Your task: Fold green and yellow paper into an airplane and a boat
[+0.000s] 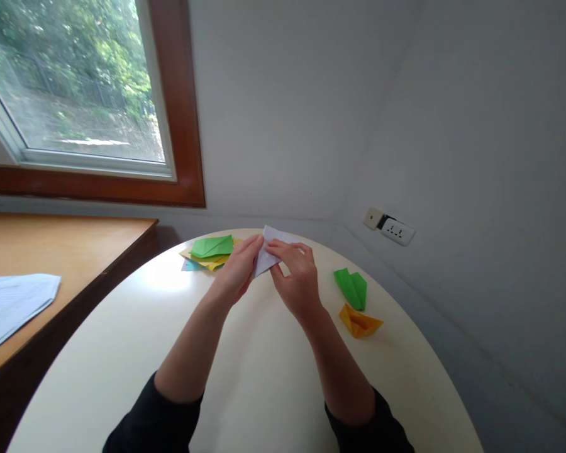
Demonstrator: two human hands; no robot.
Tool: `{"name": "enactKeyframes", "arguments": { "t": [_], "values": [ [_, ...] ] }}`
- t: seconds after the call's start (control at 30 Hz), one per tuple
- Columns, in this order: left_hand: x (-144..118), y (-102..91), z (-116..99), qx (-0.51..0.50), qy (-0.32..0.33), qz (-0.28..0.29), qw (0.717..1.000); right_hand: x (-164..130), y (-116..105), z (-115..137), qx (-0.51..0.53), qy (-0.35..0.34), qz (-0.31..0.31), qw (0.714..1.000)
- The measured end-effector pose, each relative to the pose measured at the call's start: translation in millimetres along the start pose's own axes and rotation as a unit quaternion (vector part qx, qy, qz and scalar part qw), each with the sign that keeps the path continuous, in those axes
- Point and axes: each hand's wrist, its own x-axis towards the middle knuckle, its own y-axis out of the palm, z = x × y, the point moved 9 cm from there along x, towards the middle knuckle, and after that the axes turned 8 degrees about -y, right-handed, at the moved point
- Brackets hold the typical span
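Observation:
A folded sheet of white paper (262, 262) is held between both hands above the far part of the round table. My left hand (239, 267) grips its left edge, thumb towards the top. On the other side, my right hand (296, 269) pinches the paper, with its fingers lying across the upper face and the thumb below. Parts of the paper are covered by the fingers, so its full shape does not show. Just left of my left hand lies a pile of folded papers, with a green folded paper (212, 246) on top of yellow and blue ones.
The round white table (255, 384) stands against the wall. At its right side lie a green folded paper (351, 289) and an orange paper boat (360, 321). A wooden desk (89, 242) with a stack of white papers (16, 305) is on the left, below a window. Wall sockets (397, 231) are at right.

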Motion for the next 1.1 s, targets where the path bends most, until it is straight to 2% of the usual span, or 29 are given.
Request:
{"name": "enactKeyframes", "arguments": {
  "t": [0.13, 0.23, 0.43, 0.63, 0.73, 0.83, 0.93, 1.0, 1.1],
  "values": [
    [-5, 4.7, 2, 0.033, -0.021, 0.005, 0.999, -1, 2, -1, -0.009, 0.006, 0.005, 1.0],
    [-7, 4.2, 2, 0.025, -0.029, 0.001, 0.999, -2, 8, -3, -0.004, 0.025, 0.033, 0.999],
    [-3, -2.5, 1, 0.001, -0.022, 0.006, 1.0, -1, 21, -2, 0.044, 0.051, 0.133, 0.989],
    [2, -8.7, 0, 0.028, -0.012, 0.013, 0.999, -6, 29, -4, 0.091, 0.072, 0.233, 0.966],
    [3, -8.3, -1, 0.056, -0.002, 0.023, 0.998, -4, 23, -12, 0.107, 0.086, 0.214, 0.967],
    [3, -4.1, -2, 0.098, 0.006, 0.047, 0.994, 0, 4, -28, 0.089, 0.119, 0.13, 0.98],
    [1, 2.6, -1, 0.14, 0.002, 0.084, 0.987, 0, -13, -47, 0.079, 0.164, 0.064, 0.981],
    [-1, 6.3, 0, 0.165, -0.005, 0.105, 0.981, -4, -18, -60, 0.098, 0.204, 0.053, 0.973],
    [-4, 9.1, 1, 0.193, -0.008, 0.123, 0.973, -13, -15, -73, 0.156, 0.274, 0.083, 0.945]
  ]
}}
